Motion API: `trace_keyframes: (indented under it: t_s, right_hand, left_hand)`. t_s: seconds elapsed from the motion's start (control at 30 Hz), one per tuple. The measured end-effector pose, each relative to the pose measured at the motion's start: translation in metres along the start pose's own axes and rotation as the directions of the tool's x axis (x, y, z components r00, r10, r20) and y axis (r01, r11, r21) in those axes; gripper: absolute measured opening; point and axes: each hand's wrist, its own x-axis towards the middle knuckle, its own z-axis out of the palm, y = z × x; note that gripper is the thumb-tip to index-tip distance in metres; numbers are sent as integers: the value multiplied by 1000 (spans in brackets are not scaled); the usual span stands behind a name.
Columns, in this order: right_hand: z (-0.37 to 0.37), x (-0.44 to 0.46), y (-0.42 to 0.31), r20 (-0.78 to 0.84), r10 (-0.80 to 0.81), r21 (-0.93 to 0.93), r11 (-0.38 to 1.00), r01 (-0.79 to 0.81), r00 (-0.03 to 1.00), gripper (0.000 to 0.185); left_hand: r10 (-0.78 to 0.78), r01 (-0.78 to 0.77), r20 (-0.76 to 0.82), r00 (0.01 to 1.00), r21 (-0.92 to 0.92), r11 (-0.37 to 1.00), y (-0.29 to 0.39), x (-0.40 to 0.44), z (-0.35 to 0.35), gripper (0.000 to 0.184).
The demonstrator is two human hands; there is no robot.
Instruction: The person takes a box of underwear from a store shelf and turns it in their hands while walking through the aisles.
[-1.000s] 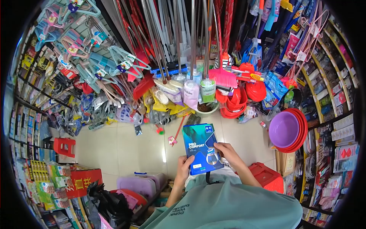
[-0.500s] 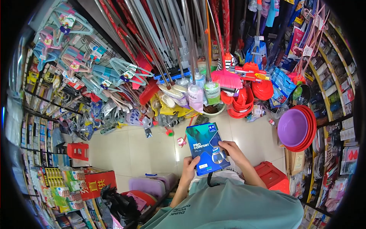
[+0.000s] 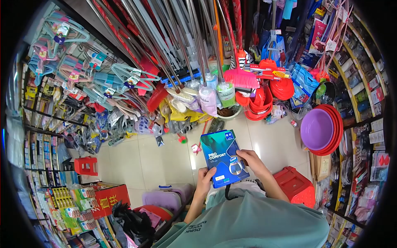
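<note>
A flat blue and teal box (image 3: 225, 159) marked PRO COMFORT is held up in front of my body, its printed face upward and slightly tilted. My left hand (image 3: 204, 178) grips its lower left edge, thumb on the front. My right hand (image 3: 249, 159) grips the right edge, its thumb also on the front. The fingers behind the box are hidden.
Mops and brooms with a pink broom head (image 3: 241, 78) stand ahead. Hangers (image 3: 132, 76) hang at the left. Purple and red basins (image 3: 317, 129) are stacked at the right. A red stool (image 3: 86, 166) and a red bin (image 3: 294, 186) stand on the tiled floor (image 3: 161, 161).
The camera view has shifted, so the shelves and stool sit farther right than a second ago. Both hands keep hold of the box, which has barely moved.
</note>
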Motion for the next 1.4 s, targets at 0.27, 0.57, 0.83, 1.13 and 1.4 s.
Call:
trace_keyframes:
  t_s: [0.27,0.57,0.83,1.13,1.4]
  right_hand:
    - [12,-16,10,40,53,-27,998,-52,998,34]
    - [38,-46,18,-40,12,-16,1000,-13,999,33]
    - [64,-66,10,-109,18,-19,1000,-20,994,34]
    - [95,-73,8,-118,-47,-61,997,40,992,32]
    - [99,-67,20,-111,-62,17,998,65,992,33]
  left_hand:
    - [-1,-1,-66,998,-42,999,-18,-24,-16,38]
    - [-68,84,160,985,-97,992,-65,-33,-56,29]
    - [51,-47,11,999,-217,975,-33,-52,-43,35]
    - [118,-87,114,986,-248,965,-33,-48,-67,37]
    - [195,-172,117,974,-183,968,-15,-56,-72,36]
